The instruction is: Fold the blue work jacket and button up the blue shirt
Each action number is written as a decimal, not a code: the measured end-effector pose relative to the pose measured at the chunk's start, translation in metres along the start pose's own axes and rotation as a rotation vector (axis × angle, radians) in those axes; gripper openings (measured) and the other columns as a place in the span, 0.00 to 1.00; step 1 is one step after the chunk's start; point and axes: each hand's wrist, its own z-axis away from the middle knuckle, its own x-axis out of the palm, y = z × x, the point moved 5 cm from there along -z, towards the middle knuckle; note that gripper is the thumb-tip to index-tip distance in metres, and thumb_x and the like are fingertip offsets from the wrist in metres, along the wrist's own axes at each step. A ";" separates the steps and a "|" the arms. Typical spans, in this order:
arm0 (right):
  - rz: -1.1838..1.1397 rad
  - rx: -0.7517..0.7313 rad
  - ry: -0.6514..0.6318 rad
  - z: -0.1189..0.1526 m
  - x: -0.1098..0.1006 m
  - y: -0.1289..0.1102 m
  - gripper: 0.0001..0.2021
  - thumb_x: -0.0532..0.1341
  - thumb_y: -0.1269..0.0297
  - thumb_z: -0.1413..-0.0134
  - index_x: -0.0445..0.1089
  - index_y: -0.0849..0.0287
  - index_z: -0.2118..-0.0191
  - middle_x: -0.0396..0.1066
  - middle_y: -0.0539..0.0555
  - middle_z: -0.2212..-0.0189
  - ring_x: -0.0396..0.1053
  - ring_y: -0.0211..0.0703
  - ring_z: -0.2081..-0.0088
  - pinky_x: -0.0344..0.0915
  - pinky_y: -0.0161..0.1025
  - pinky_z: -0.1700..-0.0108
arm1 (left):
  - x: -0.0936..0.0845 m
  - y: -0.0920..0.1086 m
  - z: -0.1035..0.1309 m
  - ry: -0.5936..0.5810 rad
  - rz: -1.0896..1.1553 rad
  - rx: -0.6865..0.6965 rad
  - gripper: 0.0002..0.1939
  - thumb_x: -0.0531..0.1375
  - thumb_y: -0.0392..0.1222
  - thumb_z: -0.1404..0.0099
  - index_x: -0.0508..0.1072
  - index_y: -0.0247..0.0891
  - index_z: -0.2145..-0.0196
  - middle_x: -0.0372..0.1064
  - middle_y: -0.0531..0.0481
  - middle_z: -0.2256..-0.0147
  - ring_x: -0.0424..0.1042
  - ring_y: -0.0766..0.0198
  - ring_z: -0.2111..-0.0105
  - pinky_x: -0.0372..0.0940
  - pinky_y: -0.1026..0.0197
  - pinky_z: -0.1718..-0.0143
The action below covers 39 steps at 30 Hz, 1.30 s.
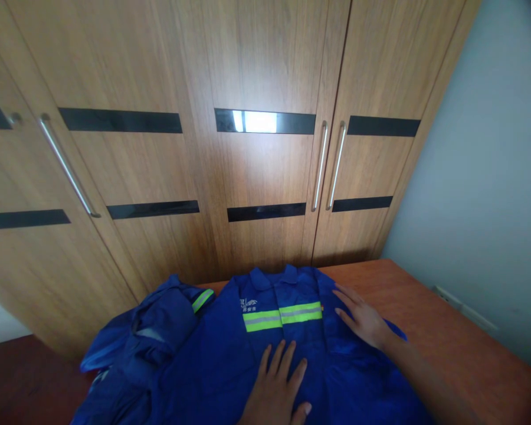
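A blue work jacket [230, 360] with a yellow-green reflective band across the chest lies spread front-up on a reddish-brown wooden table [451, 330], collar toward the wardrobe. My left hand [277, 386] rests flat on the jacket's middle, fingers apart, below the band. My right hand [363, 319] lies flat on the jacket's right chest and shoulder area, fingers spread, holding nothing. The jacket's left sleeve [159, 330] is bunched up in a heap at the left, showing a short piece of reflective band.
A tall wooden wardrobe [256, 171] with black strips and long metal handles stands right behind the table. A pale wall [491, 195] runs along the right side. The dark floor [17, 378] shows at the lower left.
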 end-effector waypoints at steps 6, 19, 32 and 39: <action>0.136 0.043 -0.002 -0.042 0.051 -0.011 0.27 0.47 0.50 0.37 0.60 0.61 0.39 0.56 0.61 0.38 0.48 0.53 0.36 0.47 0.55 0.37 | 0.010 -0.002 0.000 0.035 -0.072 0.009 0.42 0.58 0.55 0.39 0.39 0.53 0.34 0.33 0.46 0.32 0.43 0.43 0.35 0.45 0.37 0.39; 0.193 0.034 0.057 -0.014 0.050 0.008 0.28 0.47 0.46 0.39 0.65 0.59 0.43 0.60 0.60 0.40 0.54 0.56 0.39 0.52 0.55 0.39 | 0.027 0.021 -0.002 0.526 -0.546 0.154 0.20 0.49 0.51 0.31 0.63 0.50 0.44 0.69 0.47 0.46 0.66 0.55 0.47 0.45 0.49 0.39; 0.052 -0.084 -0.020 -0.097 0.080 -0.052 0.22 0.58 0.55 0.40 0.60 0.56 0.42 0.56 0.58 0.40 0.58 0.55 0.42 0.53 0.60 0.42 | -0.066 -0.121 -0.072 0.188 -0.188 -0.484 0.31 0.47 0.58 0.34 0.61 0.39 0.39 0.48 0.37 0.35 0.43 0.43 0.35 0.38 0.37 0.38; 0.005 -0.047 -0.065 -0.101 0.088 -0.043 0.28 0.48 0.47 0.38 0.52 0.50 0.36 0.50 0.56 0.35 0.47 0.57 0.35 0.41 0.59 0.37 | -0.055 -0.147 -0.073 0.153 -0.197 -0.522 0.32 0.46 0.58 0.34 0.58 0.38 0.38 0.50 0.37 0.36 0.45 0.43 0.35 0.40 0.38 0.38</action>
